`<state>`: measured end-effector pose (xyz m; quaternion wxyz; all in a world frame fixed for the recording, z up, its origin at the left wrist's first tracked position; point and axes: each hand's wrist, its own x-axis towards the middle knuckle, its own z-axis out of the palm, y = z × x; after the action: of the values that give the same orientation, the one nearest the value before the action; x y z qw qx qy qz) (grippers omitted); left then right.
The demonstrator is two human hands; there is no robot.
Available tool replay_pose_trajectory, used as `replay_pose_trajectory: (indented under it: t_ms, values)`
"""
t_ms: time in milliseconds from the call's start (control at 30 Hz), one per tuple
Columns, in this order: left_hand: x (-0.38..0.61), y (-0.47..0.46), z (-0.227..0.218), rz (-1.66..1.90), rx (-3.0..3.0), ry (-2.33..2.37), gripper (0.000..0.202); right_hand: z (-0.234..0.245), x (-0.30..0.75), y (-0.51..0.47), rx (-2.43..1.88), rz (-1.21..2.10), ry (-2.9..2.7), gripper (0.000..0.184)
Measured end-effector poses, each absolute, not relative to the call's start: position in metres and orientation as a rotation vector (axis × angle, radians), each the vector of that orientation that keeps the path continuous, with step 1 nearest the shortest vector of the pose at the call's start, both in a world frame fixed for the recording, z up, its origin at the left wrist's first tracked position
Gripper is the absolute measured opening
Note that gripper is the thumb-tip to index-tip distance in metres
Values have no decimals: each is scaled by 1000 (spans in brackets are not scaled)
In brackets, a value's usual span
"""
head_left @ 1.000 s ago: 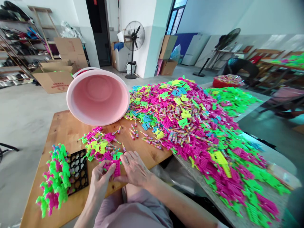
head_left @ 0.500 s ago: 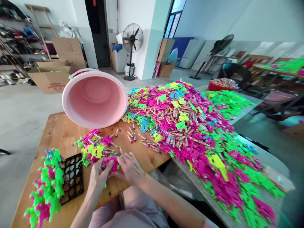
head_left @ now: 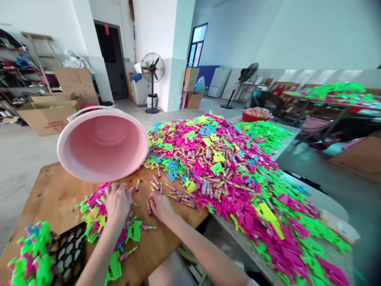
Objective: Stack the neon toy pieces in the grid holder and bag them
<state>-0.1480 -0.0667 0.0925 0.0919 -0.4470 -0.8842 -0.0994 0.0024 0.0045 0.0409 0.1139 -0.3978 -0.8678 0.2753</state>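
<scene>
My left hand (head_left: 116, 204) reaches over a small heap of pink, green and yellow plastic pieces (head_left: 94, 216), its fingers bent but apart and the thumb out to the side. Its fingertips touch the pink pieces at the heap's far end; some of the contact is hidden. To the right, my right hand (head_left: 162, 208) is closed, with thumb and forefinger at a small printed tube with a red end (head_left: 149, 208). Several similar tubes (head_left: 182, 198) lie just beyond it. Nearer me lies a green comb-like piece (head_left: 134, 230) with a tube at its side.
A pink basin (head_left: 102, 145) rests tipped on its side at the table's far edge. A large mound of plastic pieces and tubes (head_left: 208, 159) spreads over the right side. At the left, a black grid tray (head_left: 70, 252) sits beside assembled green and pink figures (head_left: 32, 254).
My hands have come apart from the pink piece they worked on together. The left moved away to the heap, the right toward the loose tubes. The view has shifted too.
</scene>
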Motion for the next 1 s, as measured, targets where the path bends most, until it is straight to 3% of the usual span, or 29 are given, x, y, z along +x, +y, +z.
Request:
replay_pose_trajectory:
  t_ms: [67, 167, 367, 467, 567, 733, 867, 1000]
  values:
    - [-136, -36, 87, -238, -1481, -2619, 35, 39, 0, -2, -1104, 751, -2579, 15]
    - [-133, -5, 76, -251, -1560, -2612, 35, 36, 0, -5, -1112, 664, -2669, 32]
    - [-128, 11, 52, -460, -1771, -2537, 25, 45, 35, 55, -1299, 527, -2294, 36]
    - [-114, 20, 31, -636, -1974, -2450, 23, 44, 61, 91, -1268, 607, -2128, 30]
    - [-96, 30, 4, -822, -2067, -2344, 38, 42, 78, 106, -1214, 677, -2068, 29]
    - [-60, 38, -33, -1096, -2087, -2244, 45, 48, 73, 112, -1413, 285, -2169, 12]
    - [-44, 35, -41, -1310, -2089, -2178, 48, 52, 52, 124, -1586, 118, -2289, 20]
    - [-47, 28, -31, -1506, -2052, -2191, 40, 47, 37, 128, -1592, 193, -2343, 13]
